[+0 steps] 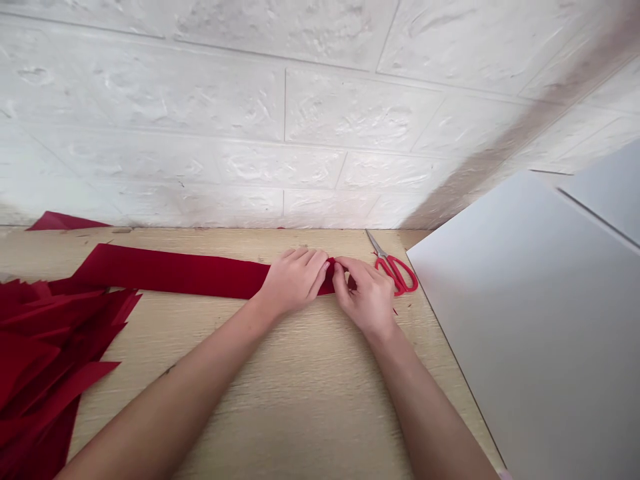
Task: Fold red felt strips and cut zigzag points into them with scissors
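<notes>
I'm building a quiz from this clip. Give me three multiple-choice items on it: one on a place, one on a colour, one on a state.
1. Where do the scissors lie?
A. right of the right hand
B. on the paper pile
C. left of the left hand

2. What colour is the paper strip?
A. white
B. red
C. blue

3. What is the left hand doing?
A. lifted in the air
B. holding the scissors
C. pressing on the strip's end

Key: 1 A, they lie on the table beyond the right hand; 2 B, the strip is plainly red; 3 C, its fingers lie on the strip.
</notes>
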`<act>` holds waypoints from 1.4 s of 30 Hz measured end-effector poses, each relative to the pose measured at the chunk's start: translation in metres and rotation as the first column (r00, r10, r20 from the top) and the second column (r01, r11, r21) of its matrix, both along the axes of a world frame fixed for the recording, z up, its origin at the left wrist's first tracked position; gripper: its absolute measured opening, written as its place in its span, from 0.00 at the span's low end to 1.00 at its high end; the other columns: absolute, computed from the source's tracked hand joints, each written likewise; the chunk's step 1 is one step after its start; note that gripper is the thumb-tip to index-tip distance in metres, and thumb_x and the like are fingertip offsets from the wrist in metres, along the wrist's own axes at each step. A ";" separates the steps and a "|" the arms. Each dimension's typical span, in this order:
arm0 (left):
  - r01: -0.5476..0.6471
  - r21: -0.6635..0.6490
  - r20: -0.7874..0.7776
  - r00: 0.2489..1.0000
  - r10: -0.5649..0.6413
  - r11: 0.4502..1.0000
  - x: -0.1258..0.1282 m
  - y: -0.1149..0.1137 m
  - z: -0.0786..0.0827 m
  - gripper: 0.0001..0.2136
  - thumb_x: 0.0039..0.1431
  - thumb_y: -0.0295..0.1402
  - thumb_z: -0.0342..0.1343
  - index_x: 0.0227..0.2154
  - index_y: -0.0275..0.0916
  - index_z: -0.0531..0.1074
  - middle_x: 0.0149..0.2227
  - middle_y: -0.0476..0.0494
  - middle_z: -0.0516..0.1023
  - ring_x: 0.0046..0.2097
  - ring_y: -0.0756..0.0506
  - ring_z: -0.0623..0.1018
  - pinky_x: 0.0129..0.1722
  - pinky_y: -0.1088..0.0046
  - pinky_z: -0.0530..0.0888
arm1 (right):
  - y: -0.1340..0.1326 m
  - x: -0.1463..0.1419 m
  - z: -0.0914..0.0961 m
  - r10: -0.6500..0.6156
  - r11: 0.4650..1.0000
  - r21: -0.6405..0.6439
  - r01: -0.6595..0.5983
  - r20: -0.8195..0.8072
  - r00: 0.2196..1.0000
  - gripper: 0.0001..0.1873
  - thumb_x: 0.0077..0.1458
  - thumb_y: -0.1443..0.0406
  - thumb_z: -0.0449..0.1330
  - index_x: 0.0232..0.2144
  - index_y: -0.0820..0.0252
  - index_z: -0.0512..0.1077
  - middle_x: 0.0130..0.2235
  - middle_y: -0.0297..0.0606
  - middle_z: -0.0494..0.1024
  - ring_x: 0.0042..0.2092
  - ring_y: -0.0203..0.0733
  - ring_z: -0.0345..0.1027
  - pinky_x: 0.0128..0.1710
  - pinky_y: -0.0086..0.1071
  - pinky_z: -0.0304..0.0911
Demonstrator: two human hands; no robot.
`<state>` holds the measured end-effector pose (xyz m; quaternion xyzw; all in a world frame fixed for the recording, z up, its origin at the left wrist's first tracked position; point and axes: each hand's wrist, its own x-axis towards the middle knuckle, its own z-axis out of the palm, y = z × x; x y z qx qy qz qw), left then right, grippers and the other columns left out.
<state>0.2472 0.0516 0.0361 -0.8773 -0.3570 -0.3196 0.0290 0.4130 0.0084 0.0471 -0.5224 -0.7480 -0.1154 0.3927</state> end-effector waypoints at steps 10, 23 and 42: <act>-0.016 0.041 -0.022 1.000 0.017 0.999 0.000 -0.002 -0.001 0.13 0.71 0.29 0.42 0.35 0.37 0.71 0.30 0.44 0.79 0.33 0.44 0.78 0.34 0.68 0.68 | -0.002 -0.005 -0.002 0.005 0.996 -0.090 -0.010 -0.062 0.998 0.11 0.65 0.67 0.54 0.38 0.60 0.78 0.33 0.38 0.84 0.26 0.36 0.72 0.27 0.30 0.62; -0.013 -0.003 -0.041 0.999 0.013 1.000 0.000 -0.002 0.001 0.14 0.72 0.31 0.42 0.34 0.37 0.72 0.29 0.43 0.78 0.32 0.44 0.77 0.34 0.67 0.69 | 0.000 -0.008 -0.002 -0.037 0.968 -0.249 -0.040 -0.297 0.954 0.11 0.63 0.63 0.55 0.35 0.58 0.77 0.30 0.37 0.82 0.23 0.35 0.70 0.26 0.30 0.63; -0.037 -0.010 0.007 0.999 0.038 0.999 0.000 0.000 -0.001 0.15 0.72 0.30 0.40 0.32 0.38 0.70 0.29 0.44 0.79 0.32 0.44 0.77 0.34 0.67 0.69 | 0.003 -0.013 -0.005 0.013 0.954 -0.240 -0.178 -0.561 0.827 0.07 0.60 0.61 0.60 0.35 0.58 0.75 0.35 0.39 0.83 0.32 0.39 0.77 0.30 0.32 0.76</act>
